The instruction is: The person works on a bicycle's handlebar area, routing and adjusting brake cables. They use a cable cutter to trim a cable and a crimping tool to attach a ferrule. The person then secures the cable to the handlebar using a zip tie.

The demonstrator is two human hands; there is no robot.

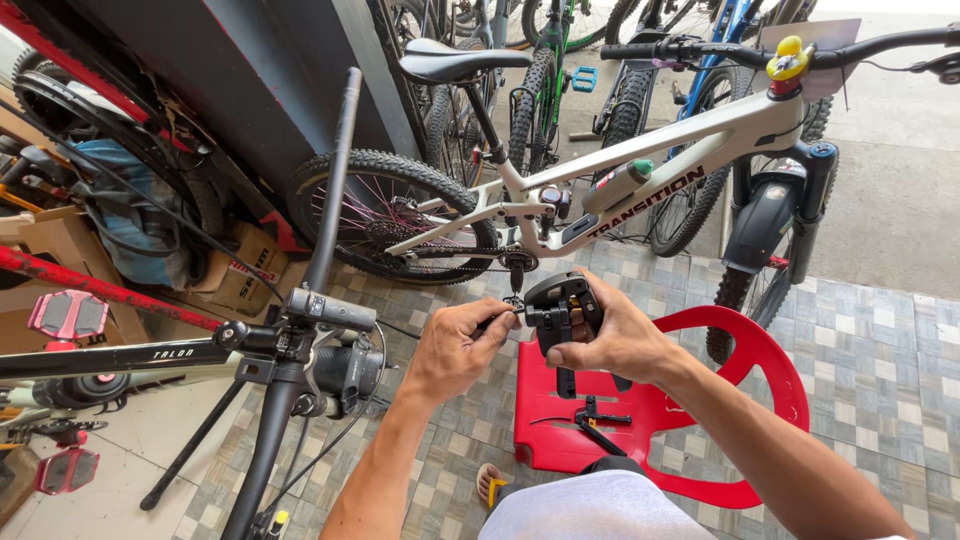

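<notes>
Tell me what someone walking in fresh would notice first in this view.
Dead centre, the two hands work on a black brake caliper: the right hand grips it while the left hand pinches a small tool at its side. Just below sits a red plastic chair. Behind stands a pale grey mountain bike with a yellow cap on its stem.

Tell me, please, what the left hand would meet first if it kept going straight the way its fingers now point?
The left hand points right, with a thin tool, at the black brake caliper in the right hand. It would meet the caliper first; depth is hard to judge.
</notes>
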